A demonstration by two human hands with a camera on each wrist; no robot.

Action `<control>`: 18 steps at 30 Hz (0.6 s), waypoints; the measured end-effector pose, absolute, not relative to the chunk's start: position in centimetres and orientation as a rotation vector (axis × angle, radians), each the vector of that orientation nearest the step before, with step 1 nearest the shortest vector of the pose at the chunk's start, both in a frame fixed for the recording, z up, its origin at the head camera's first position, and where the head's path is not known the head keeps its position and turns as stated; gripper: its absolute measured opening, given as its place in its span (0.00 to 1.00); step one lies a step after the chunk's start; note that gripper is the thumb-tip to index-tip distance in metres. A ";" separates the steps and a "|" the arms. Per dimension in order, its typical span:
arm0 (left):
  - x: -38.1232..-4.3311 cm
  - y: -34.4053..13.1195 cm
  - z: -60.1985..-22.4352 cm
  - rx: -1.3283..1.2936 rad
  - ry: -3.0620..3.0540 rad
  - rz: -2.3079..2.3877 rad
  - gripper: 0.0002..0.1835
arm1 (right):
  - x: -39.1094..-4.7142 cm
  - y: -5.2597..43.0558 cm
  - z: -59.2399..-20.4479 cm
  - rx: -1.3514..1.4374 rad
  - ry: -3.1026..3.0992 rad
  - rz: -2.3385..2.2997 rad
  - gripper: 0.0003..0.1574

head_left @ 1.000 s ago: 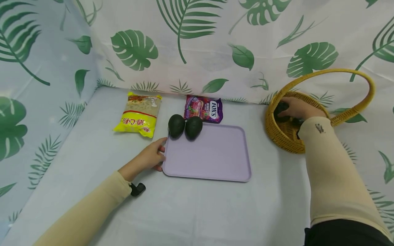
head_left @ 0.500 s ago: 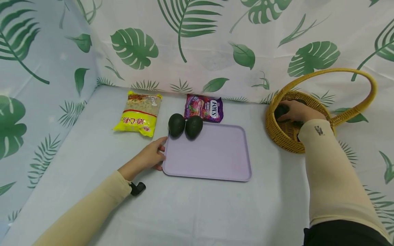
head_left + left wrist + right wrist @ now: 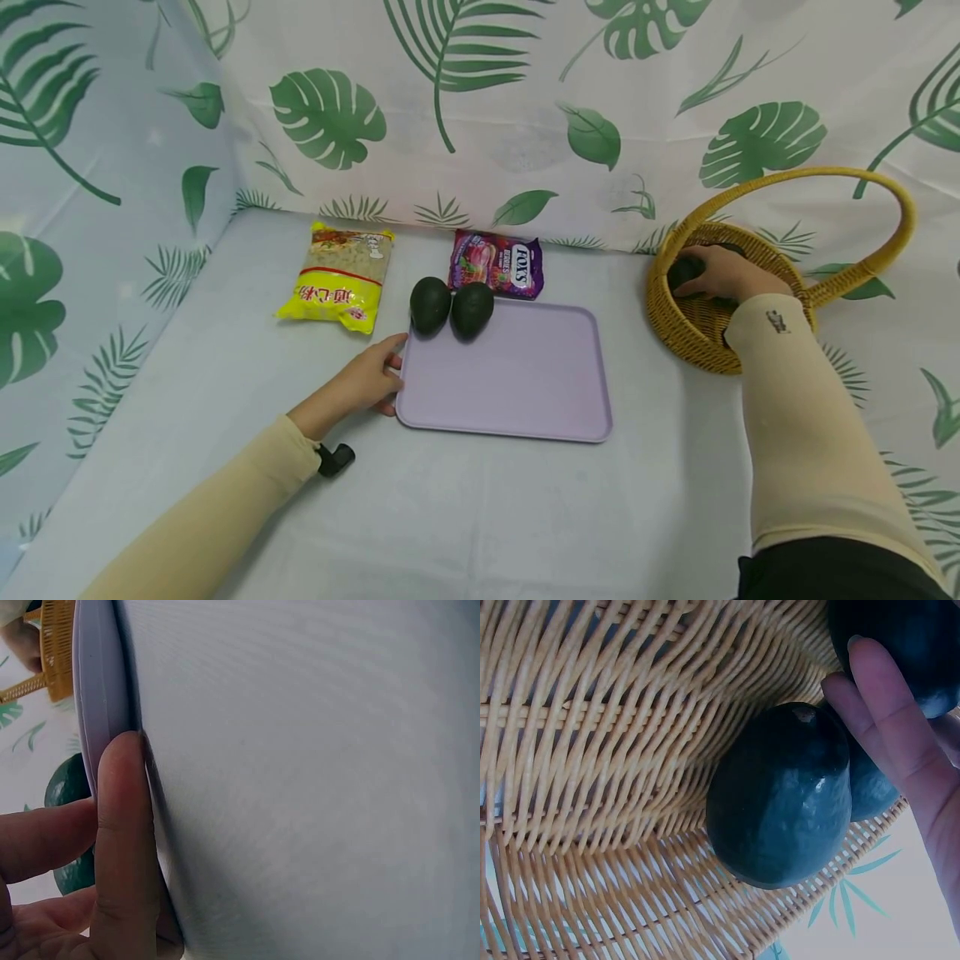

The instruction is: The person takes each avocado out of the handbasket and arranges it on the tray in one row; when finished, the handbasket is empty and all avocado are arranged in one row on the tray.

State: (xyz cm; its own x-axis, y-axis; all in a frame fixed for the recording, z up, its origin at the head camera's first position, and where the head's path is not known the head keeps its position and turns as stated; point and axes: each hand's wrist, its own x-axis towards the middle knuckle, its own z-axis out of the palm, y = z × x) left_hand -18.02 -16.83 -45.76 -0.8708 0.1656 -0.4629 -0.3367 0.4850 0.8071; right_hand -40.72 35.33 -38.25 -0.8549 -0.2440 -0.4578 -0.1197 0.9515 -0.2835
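Observation:
In the head view, my left hand (image 3: pixel 366 379) touches the left edge of a lilac tray (image 3: pixel 517 375) with nearly straight fingers. The left wrist view shows its fingertips against the tray's rim (image 3: pixel 101 675). Two dark green avocados (image 3: pixel 431 307) lie side by side in the tray's far left corner. My right hand (image 3: pixel 723 271) reaches into a wicker basket (image 3: pixel 693 346) and grips an avocado (image 3: pixel 684 273). In the right wrist view, fingers (image 3: pixel 892 705) lie against that avocado (image 3: pixel 922 645). Another avocado (image 3: pixel 780 795) sits in front of them, partly covering one more (image 3: pixel 870 784).
A yellow bag of noodles (image 3: pixel 337 279) lies left of the tray. Behind the tray is a purple FOX'S candy packet (image 3: pixel 497 265). The basket's tall handle (image 3: pixel 903 217) arches up and right. A leaf-print cloth (image 3: pixel 510 108) hangs along the back.
Inside the basket my right hand has shifted slightly, covering an avocado seen below it earlier; a dark avocado edge now shows above it. Left hand and tray stay put.

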 end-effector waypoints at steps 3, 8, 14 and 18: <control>-18.0 -16.8 -45.7 -0.138 2.247 1.374 0.41 | -40.7 35.3 -38.1 -0.271 2.598 -0.347 0.52; -18.0 -16.8 -45.7 -0.134 2.243 1.382 0.41 | -40.5 35.6 -38.2 -0.271 2.599 -0.358 0.52; -18.0 -16.7 -45.8 -0.135 2.236 1.381 0.41 | -40.5 35.9 -38.2 -0.287 2.620 -0.352 0.51; -18.0 -16.8 -45.8 -0.135 2.240 1.382 0.41 | -40.4 35.9 -37.9 -0.294 2.628 -0.371 0.48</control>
State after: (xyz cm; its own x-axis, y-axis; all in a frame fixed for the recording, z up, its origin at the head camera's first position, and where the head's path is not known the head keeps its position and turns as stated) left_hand -17.98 -16.81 -45.78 -0.8697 0.1722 -0.4625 -0.3360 0.4798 0.8105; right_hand -40.42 35.94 -37.89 -0.8680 -0.2683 -0.4178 -0.1420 0.9405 -0.3088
